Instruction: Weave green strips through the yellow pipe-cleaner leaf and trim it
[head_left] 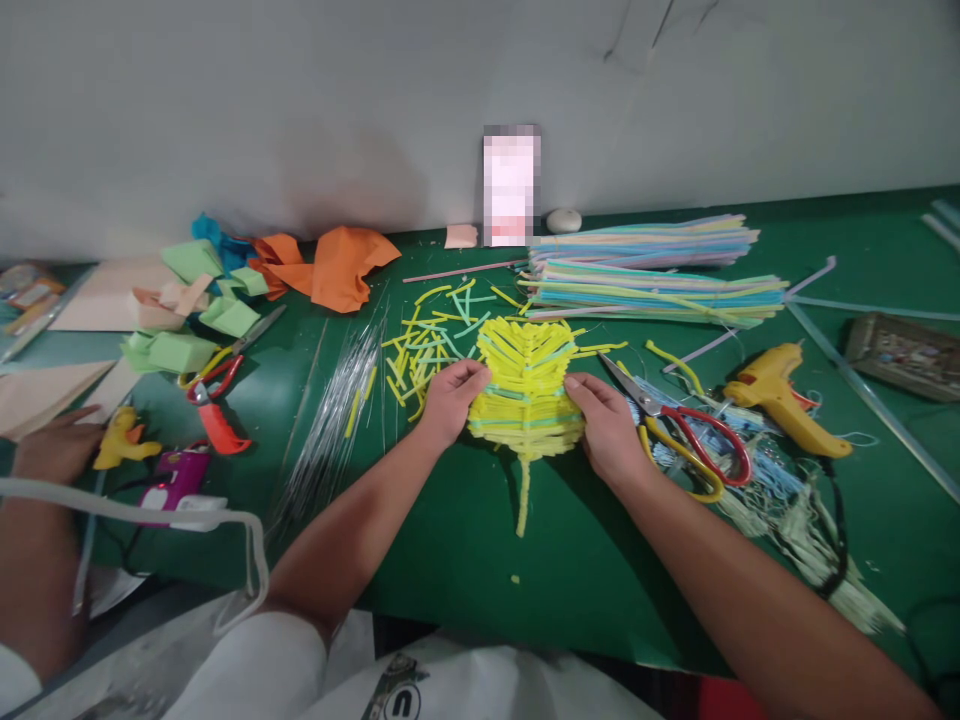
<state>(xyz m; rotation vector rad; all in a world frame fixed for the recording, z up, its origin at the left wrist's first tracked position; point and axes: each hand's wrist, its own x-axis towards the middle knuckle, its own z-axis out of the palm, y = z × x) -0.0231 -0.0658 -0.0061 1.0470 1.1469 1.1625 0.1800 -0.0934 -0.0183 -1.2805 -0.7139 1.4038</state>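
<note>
A leaf shape (529,385) made of yellow and a few green fuzzy strips lies in front of me, its stem (523,500) pointing toward me. My left hand (455,398) pinches its left edge between thumb and fingers. At the right edge, my right hand (600,412) grips it the same way. Short cut pieces of yellow and green strip (420,350) are scattered beyond my left hand. Just right of my right hand lie red-handled scissors (679,415) and a second, yellow handle partly beneath them.
Bundles of pastel strips (652,285) lie at the back, near a propped phone (511,190). A yellow glue gun (787,395) sits right. Thin wires (337,410) lie left. Farther left are folded papers (345,270), scissors (225,370) and another person's hand (60,445) by a yellow tool.
</note>
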